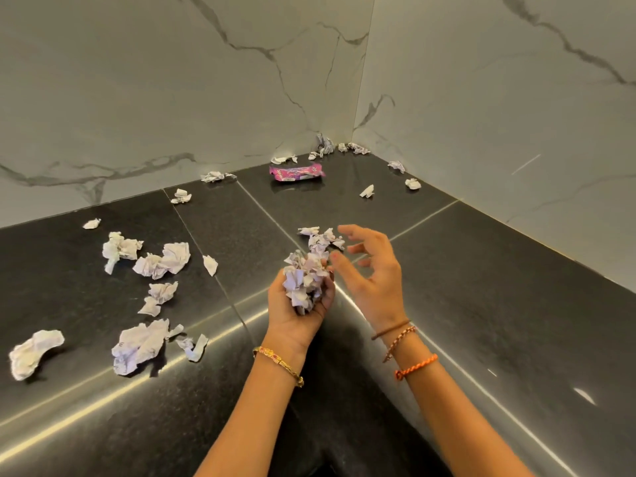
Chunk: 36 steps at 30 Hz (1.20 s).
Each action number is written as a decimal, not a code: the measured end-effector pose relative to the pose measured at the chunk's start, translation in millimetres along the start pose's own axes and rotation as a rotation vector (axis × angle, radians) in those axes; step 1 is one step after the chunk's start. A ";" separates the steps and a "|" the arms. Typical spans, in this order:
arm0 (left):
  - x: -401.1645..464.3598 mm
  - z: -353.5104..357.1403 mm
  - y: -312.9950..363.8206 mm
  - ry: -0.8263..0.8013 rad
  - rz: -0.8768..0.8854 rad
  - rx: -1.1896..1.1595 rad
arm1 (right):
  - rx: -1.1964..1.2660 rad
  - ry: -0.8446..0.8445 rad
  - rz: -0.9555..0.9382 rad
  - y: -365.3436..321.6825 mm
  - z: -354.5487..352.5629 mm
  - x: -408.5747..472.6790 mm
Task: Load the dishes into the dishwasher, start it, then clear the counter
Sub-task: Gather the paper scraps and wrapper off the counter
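Over the black counter, in the head view, the left hand lies palm up with its fingers curled round a wad of crumpled paper. The right hand hovers just beside the wad, fingers loosely spread and grasping nothing. More paper scraps lie scattered to the left, and a pink wrapper sits near the marble wall.

glossy black stone counter, crumpled paper scraps, shiny plastic wrapper
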<state>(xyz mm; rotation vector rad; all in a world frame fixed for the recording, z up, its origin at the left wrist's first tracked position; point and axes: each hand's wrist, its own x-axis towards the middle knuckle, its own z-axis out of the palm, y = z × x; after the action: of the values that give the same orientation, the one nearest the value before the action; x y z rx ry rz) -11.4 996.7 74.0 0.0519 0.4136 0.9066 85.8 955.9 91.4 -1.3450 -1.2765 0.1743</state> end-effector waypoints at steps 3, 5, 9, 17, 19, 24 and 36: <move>1.6 -1.6 12.0 0.003 -0.001 -0.053 | -0.097 -0.031 0.132 23.5 5.7 20.6; 5.3 -5.5 20.2 0.009 -0.004 -0.078 | -0.249 -0.137 0.144 46.2 12.4 32.4; 10.6 -12.8 36.4 0.011 0.022 -0.113 | -0.428 -0.312 0.174 70.0 30.2 50.0; 12.8 -15.4 50.8 0.014 0.059 -0.125 | -0.748 -0.520 0.046 77.7 46.3 40.2; 12.9 -14.7 50.3 0.029 0.056 -0.120 | -0.773 -0.441 -0.008 80.1 48.2 36.3; 12.1 -10.9 45.3 0.060 0.038 -0.104 | -0.767 -0.462 -0.026 75.0 49.0 38.1; 6.1 -10.1 53.6 0.089 0.070 -0.115 | -0.411 -0.172 0.274 67.7 63.2 84.0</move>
<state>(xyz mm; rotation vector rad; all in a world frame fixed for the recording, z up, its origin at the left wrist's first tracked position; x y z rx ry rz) -52.2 1033.4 74.4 -0.0799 0.4440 1.0026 108.1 1076.9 69.4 -1.8936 -1.3112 0.2302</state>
